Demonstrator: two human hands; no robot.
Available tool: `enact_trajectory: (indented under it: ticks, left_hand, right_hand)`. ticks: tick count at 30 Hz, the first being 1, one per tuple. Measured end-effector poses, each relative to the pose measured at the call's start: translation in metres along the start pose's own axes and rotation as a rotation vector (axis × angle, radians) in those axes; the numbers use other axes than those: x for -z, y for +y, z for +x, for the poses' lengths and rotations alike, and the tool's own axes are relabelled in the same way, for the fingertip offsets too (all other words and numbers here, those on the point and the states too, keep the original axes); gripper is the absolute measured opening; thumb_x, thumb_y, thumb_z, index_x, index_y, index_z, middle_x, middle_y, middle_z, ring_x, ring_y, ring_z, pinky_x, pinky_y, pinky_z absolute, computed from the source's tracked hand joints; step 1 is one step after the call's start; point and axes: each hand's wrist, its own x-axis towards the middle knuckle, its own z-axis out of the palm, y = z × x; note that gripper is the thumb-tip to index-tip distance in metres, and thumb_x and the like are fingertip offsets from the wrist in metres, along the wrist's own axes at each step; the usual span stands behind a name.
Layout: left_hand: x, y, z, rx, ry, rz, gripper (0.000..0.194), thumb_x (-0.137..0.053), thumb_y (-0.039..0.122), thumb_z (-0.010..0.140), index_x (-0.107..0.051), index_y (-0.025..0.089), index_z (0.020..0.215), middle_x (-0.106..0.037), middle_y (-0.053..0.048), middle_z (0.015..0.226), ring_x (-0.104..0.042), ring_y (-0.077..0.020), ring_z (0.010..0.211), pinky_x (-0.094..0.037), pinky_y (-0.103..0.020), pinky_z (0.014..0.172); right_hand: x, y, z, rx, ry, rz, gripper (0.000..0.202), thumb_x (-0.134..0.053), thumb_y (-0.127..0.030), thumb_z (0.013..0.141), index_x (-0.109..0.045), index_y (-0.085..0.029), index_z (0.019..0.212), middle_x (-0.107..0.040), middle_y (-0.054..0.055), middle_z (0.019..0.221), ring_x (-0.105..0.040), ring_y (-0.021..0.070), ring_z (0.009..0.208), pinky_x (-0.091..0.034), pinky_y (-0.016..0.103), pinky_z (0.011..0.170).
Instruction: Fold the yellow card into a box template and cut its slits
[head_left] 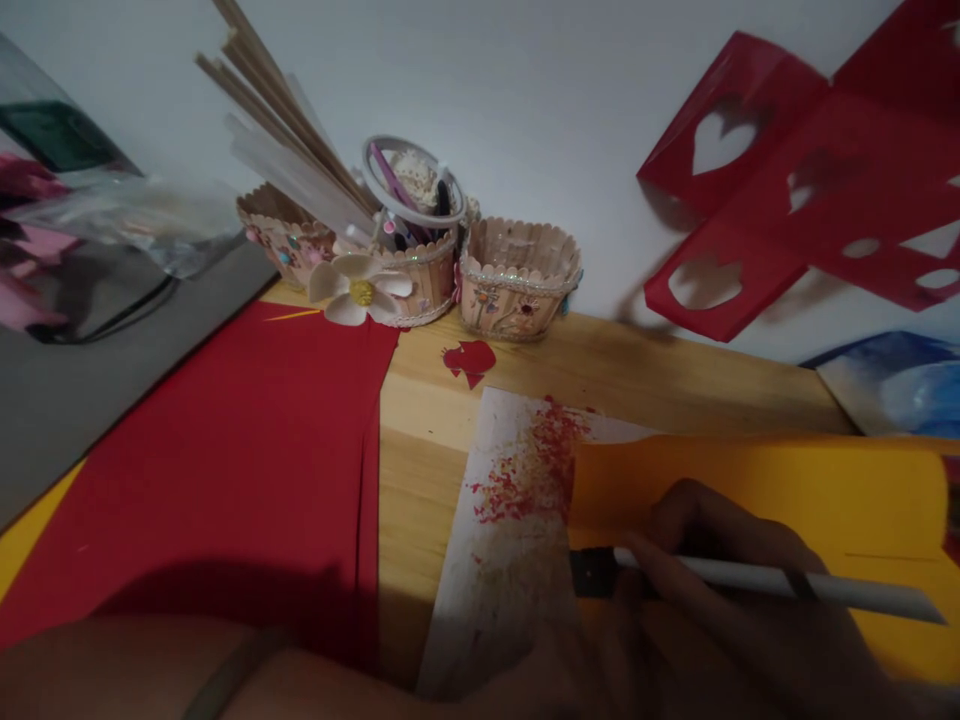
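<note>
Pinching a slim white-handled tool (862, 594) between thumb and fingers, the right hand (750, 625) lies over the orange-yellow card (870, 490) at the lower right of the frame. The tool's dark, blunt-looking end sits at the card's left edge, over the border with a white sheet (510, 580) speckled red and gold; whether it presses down, I cannot tell. The left hand (551, 665), at the bottom centre, lies low over the sheet and the card's near corner; shadow hides its fingers, so I cannot tell whether it grips anything.

The card looks light and fairly stiff, likely to crease if bent sharply and to slide unless pinned. A flat palm near the working edge should steady it; lifting seems safest by two opposite edges. The tool appears light and rigid, best held close to its dark end.

Red card (262, 450) lies at the left, a small red paper cutout (476, 357) near the centre, below a scallop-rimmed basket (517, 290).
</note>
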Motion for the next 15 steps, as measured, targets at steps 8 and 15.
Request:
enact_trajectory:
  ticks: [8, 15]
  left_hand:
    - [-0.006, 0.001, 0.001, 0.000, 0.038, 0.055, 0.026, -0.054, 0.020, 0.088, -0.057, 0.022, 0.114, -0.069, -0.007, 0.111, -0.054, -0.0067, 0.046, -0.040, -0.020, 0.039]
    - [-0.013, 0.003, 0.000, 0.001, 0.061, 0.083, 0.022, -0.055, 0.019, 0.088, -0.055, 0.017, 0.110, -0.071, -0.008, 0.100, -0.048, -0.0038, 0.040, -0.036, -0.017, 0.037]
  right_hand:
    - [-0.004, -0.002, 0.004, -0.037, 0.000, 0.029, 0.026, -0.061, -0.037, 0.074, -0.050, -0.024, 0.056, -0.054, -0.005, 0.043, -0.050, 0.0101, 0.036, -0.039, 0.018, 0.032]
    - [-0.004, -0.004, 0.005, -0.046, -0.022, 0.045, 0.022, -0.059, -0.031, 0.073, -0.050, -0.023, 0.055, -0.053, -0.005, 0.043, -0.049, 0.0098, 0.037, -0.038, 0.018, 0.033]
